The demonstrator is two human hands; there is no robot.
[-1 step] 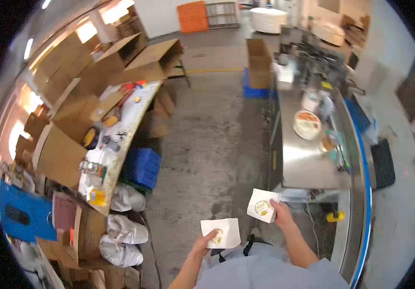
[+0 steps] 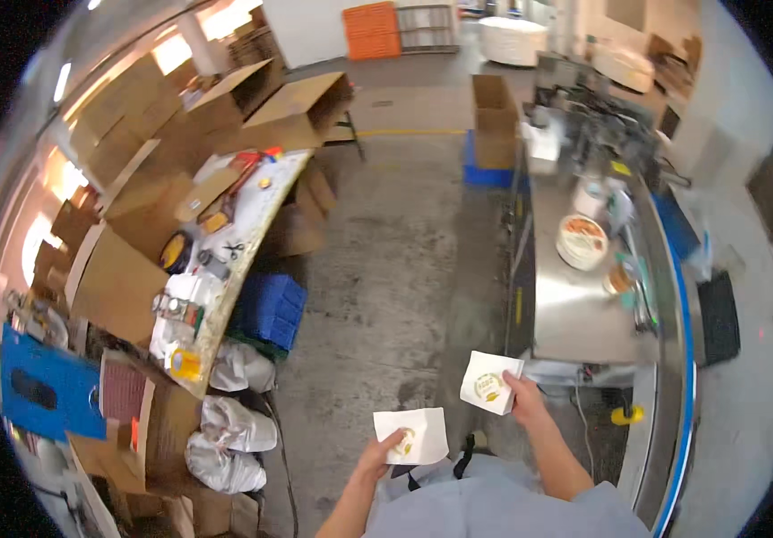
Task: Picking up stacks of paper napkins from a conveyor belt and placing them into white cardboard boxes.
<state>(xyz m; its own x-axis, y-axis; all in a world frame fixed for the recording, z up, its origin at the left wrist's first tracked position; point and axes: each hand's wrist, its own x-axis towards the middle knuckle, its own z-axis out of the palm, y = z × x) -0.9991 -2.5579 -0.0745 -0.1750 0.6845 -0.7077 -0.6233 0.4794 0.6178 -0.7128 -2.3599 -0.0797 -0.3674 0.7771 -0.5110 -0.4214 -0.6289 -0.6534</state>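
My left hand (image 2: 377,457) is closed on a white, square, flat paper packet (image 2: 427,430), with the thumb lying over its round yellow-green print. In my right hand (image 2: 527,401) is a second white paper packet (image 2: 485,387) of the same look, pinched at its right edge and tilted. Its round green and yellow print is uncovered. The fingers beneath both packets are hidden. Both packets are held in front of my body above the concrete floor, apart from each other, the right one a little higher in view. Whether they are bags or folded sheets, I cannot tell.
A steel table (image 2: 574,314) stands at right, carrying a round white tub (image 2: 582,242) with orange contents. To the left is a cluttered worktable (image 2: 256,242) beside cardboard boxes (image 2: 126,278), a blue crate (image 2: 272,312) and silvery bags (image 2: 238,423). A dark cable (image 2: 283,457) crosses the floor.
The surroundings have shifted slightly to the right in view. Both hands keep the same hold on their packets and sit in nearly the same place.
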